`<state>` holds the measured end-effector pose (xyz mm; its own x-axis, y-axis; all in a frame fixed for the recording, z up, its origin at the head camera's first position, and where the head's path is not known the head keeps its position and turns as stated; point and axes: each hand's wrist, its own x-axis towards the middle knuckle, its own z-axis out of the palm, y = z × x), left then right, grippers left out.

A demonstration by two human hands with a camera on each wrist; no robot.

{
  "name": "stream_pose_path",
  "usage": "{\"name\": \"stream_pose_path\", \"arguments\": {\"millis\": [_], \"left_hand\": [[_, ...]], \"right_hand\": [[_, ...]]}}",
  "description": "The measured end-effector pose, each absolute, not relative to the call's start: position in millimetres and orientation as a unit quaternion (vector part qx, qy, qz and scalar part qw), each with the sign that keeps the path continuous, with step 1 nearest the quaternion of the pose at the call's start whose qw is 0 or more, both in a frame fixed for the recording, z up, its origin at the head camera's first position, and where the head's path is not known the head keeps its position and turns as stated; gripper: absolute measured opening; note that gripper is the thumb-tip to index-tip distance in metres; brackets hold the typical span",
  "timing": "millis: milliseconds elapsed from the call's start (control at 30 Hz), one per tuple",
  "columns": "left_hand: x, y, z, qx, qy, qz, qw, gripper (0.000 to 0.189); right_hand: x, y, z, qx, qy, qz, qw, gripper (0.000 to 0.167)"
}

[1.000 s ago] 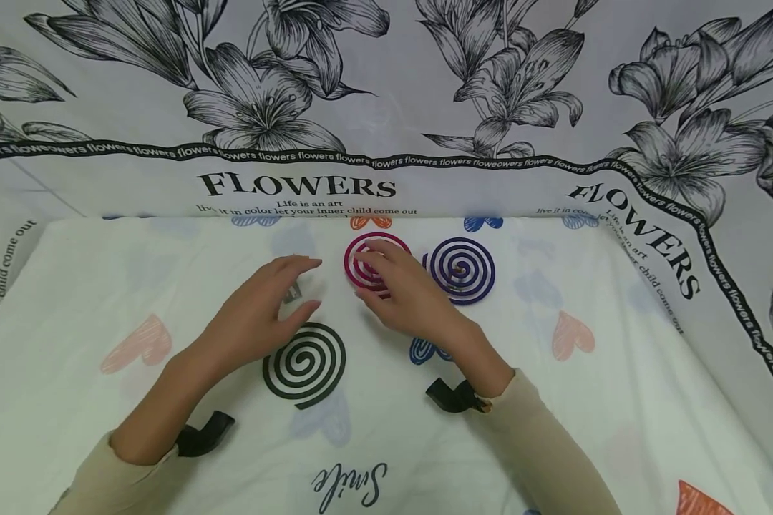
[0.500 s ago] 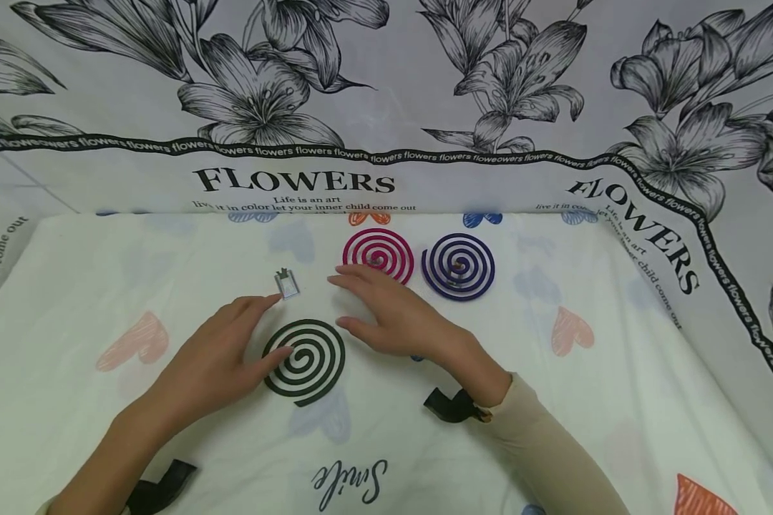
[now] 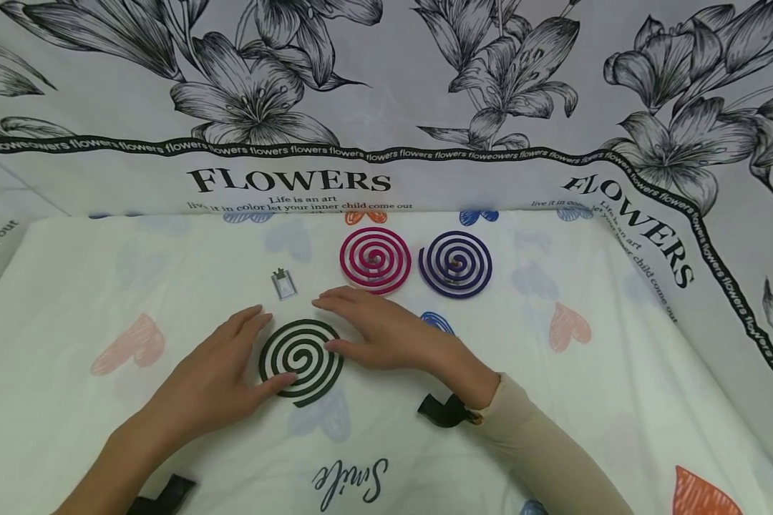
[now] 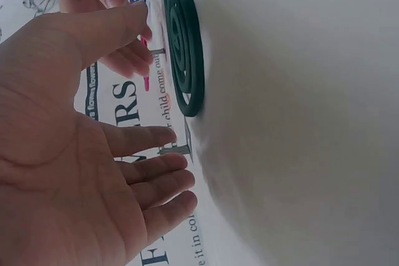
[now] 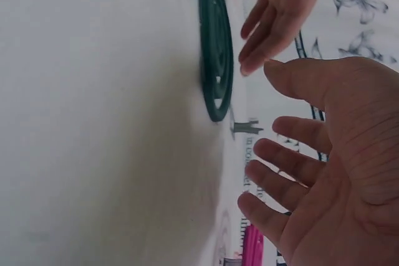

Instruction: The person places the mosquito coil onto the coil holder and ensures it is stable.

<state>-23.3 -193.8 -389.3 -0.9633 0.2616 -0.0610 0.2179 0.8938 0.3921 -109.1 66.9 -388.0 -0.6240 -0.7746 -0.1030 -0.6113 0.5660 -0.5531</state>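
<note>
A dark green mosquito coil (image 3: 303, 355) lies flat on the cloth between the two hands. My left hand (image 3: 215, 372) is spread at the coil's left side, its thumb overlapping the lower left rings in the head view. From the right, my right hand (image 3: 386, 332) reaches over with relaxed fingers, and its thumb tip overlaps the coil's right edge. Both wrist views show bare palms with nothing in them; the coil (image 4: 181, 42) appears edge-on beyond the left thumb. Just behind the coil lies a small silver metal stand (image 3: 283, 284).
A pink coil (image 3: 375, 260) and a purple coil (image 3: 455, 264) sit side by side at the back, a bit of metal showing at each centre. White cloth printed with hearts (image 3: 570, 327) covers the table. A flower-printed sheet (image 3: 483, 182) rises behind.
My right hand has moved from over the pink coil down and left to the green coil. My left hand has drawn back from beside the metal stand to the green coil's left side.
</note>
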Motion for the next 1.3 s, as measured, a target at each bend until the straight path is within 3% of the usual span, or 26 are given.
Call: {"name": "stream_pose_path", "arguments": {"millis": [333,533,1300], "left_hand": [[-13,-183,-395,0.134,0.972,0.184,0.057,0.094],[-11,-182,-394,0.143,0.973,0.174,0.060,0.102],[-8,-181,-399,0.140,0.981,0.126,0.047,0.116]], "right_hand": [[-102,68,-399,-0.427,0.857,-0.211,0.197,0.075],[-100,69,-401,-0.432,0.855,-0.195,0.209,0.085],[-103,64,-404,-0.438,0.858,-0.171,0.206,0.100]]}}
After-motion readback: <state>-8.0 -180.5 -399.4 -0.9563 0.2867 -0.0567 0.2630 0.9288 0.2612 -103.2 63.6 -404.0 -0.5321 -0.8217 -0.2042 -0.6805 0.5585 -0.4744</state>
